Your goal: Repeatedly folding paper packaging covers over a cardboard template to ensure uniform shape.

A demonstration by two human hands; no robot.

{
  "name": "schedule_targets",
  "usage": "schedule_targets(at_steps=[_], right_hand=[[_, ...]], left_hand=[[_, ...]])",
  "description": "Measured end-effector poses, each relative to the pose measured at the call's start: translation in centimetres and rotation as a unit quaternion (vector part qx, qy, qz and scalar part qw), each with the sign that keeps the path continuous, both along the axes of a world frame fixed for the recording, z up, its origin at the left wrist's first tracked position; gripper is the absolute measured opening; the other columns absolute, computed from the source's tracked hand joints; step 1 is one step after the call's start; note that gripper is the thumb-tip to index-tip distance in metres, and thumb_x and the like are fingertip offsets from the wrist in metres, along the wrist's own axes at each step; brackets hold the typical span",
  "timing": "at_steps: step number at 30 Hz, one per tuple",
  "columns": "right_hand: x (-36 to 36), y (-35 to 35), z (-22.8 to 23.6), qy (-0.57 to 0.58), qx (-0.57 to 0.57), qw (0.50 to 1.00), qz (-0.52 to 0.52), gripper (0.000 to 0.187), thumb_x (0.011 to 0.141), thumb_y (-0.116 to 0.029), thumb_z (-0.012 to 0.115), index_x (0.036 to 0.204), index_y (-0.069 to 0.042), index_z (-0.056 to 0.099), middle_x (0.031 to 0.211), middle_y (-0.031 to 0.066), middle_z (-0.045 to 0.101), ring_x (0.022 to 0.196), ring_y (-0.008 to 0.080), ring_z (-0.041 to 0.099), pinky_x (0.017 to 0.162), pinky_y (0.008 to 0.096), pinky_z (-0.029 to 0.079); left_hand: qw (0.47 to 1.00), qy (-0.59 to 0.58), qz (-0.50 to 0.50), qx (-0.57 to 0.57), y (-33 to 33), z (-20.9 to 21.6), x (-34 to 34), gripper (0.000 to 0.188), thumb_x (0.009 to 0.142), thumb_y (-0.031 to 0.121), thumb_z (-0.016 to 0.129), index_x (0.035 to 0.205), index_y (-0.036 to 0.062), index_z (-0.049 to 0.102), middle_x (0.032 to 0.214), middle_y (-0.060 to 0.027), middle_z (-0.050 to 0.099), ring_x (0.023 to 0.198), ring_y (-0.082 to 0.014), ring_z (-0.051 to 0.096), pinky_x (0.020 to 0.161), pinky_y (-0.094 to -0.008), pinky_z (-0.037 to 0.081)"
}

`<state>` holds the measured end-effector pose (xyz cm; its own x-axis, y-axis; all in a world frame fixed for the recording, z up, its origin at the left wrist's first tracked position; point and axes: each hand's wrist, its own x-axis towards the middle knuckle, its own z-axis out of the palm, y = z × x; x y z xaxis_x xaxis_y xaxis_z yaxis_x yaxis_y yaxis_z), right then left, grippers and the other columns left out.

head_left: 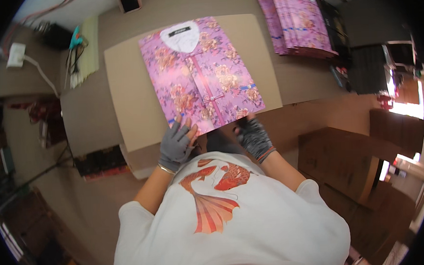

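A flat, stiff-edged purple floral folded shirt (196, 72) lies slightly turned on a tan board, its near edge reaching past the board's edge toward me. It has a white neck opening with a black label, a pink front strip and small blue bands at its sides. My left hand (175, 143), in a grey fingerless glove, holds its near left corner, with fingertips on top. At the near right edge, my right hand (255, 135), in a dark mottled fingerless glove, pinches the border; its fingers are partly hidden underneath.
Under the shirt lies the tan board (125, 104) on a grey-brown table (83, 123). Stacked purple floral shirts (300, 22) sit at the far right. A teal-handled tool (75, 39) and pale strips (90, 55) lie at the far left. Cardboard boxes (337, 159) stand low on my right.
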<state>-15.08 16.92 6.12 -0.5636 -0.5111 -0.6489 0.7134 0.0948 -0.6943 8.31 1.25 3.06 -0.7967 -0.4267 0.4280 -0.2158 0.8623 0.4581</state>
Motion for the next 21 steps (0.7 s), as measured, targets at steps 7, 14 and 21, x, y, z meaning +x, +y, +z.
schedule_targets(at_steps=[7, 14, 21], right_hand=[[0.2, -4.7, 1.3, 0.181, 0.068, 0.981, -0.004, 0.025, 0.098, -0.034, 0.060, 0.109, -0.012, 0.054, 0.056, -0.0008, 0.049, 0.048, 0.0118, 0.054, 0.044, 0.0268, 0.044], [-18.8, -0.6, 3.1, 0.119, -0.115, 0.958, -0.233, 0.011, 0.099, -0.020, 0.060, 0.104, -0.023, 0.050, 0.067, -0.0035, 0.048, 0.051, 0.0098, 0.048, 0.043, 0.0240, 0.042], [-32.4, -3.7, 0.4, -0.013, -0.121, 0.956, -0.267, 0.013, 0.097, -0.021, 0.063, 0.095, -0.025, 0.051, 0.066, -0.0039, 0.048, 0.051, 0.0089, 0.047, 0.041, 0.0237, 0.039]], left_hand=[[0.991, 0.064, -0.106, 0.054, -0.8, 0.5, -2.6, 0.056, 0.078, 0.020, 0.079, 0.129, 0.0066, 0.061, 0.137, -0.0218, 0.055, 0.128, -0.0474, 0.050, 0.104, -0.0507, 0.044], [0.995, 0.007, -0.067, 0.080, -4.4, 0.4, -2.3, 0.065, 0.078, 0.022, 0.078, 0.137, 0.0096, 0.055, 0.150, -0.0234, 0.041, 0.136, -0.0469, 0.040, 0.111, -0.0508, 0.037], [0.993, -0.075, 0.032, 0.089, -4.8, -0.3, 0.5, 0.057, 0.078, 0.014, 0.075, 0.132, 0.0091, 0.057, 0.152, -0.0231, 0.039, 0.139, -0.0474, 0.037, 0.112, -0.0517, 0.036]])
